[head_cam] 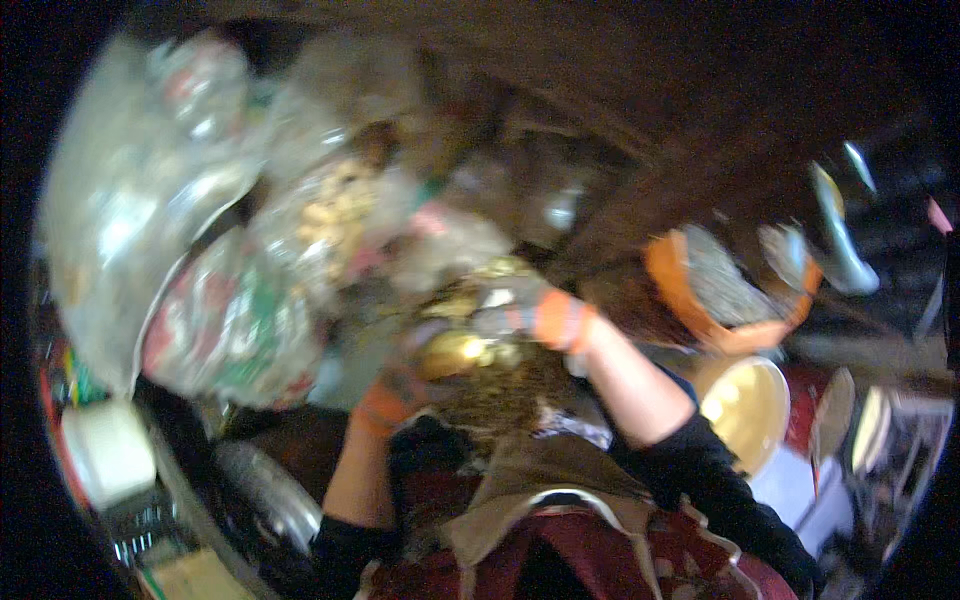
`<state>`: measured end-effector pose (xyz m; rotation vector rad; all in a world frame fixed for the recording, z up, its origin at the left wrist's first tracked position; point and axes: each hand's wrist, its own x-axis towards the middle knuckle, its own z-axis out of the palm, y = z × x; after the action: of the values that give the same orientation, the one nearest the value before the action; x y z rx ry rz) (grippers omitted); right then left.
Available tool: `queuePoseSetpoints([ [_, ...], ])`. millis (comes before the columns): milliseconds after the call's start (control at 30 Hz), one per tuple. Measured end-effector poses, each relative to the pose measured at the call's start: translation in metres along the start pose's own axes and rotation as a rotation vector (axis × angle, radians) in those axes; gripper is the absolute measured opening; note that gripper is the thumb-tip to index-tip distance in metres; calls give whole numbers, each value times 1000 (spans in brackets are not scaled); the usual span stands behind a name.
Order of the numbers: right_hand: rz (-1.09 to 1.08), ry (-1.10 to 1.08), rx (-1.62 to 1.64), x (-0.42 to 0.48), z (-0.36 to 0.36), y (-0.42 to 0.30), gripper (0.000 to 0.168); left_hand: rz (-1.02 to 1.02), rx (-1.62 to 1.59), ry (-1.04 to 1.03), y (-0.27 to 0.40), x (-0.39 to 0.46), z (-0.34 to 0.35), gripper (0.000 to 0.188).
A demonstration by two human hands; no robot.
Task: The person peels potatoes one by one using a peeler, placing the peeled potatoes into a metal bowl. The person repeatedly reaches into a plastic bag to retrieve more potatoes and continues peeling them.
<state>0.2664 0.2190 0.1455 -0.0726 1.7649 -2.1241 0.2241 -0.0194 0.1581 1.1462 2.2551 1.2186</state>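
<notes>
The picture is blurred by motion. My left hand (401,386), in a grey work glove with an orange cuff, is at the side of a shiny, gold-coloured rounded object (450,354) and seems to grip it. My right hand (517,311), gloved alike, reaches in from the right just above that object. Its fingers blur into the pile, so I cannot tell what they hold. Small gold-coloured pieces (504,375) lie around and below both hands on a brown, littered heap (487,409). Their kind is too blurred to settle.
Clear plastic sacks (142,202) fill the left, one with tan pieces (341,206) inside. A red-and-green printed bag (240,322) lies nearer. To the right are an orange container (660,270) with grey contents and a cream bucket (746,409). A white container (109,454) stands far left.
</notes>
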Motion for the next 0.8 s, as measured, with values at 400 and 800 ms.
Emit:
queuePoseSetpoints([
  [400, -11, -240, -1370, 36, 13, 66, 34, -64, 217, 60, -6, -12, 11, 62],
  [800, -22, 292, 204, 5, 15, -36, 20, -645, -1523, 12, -15, 2, 12, 52],
])
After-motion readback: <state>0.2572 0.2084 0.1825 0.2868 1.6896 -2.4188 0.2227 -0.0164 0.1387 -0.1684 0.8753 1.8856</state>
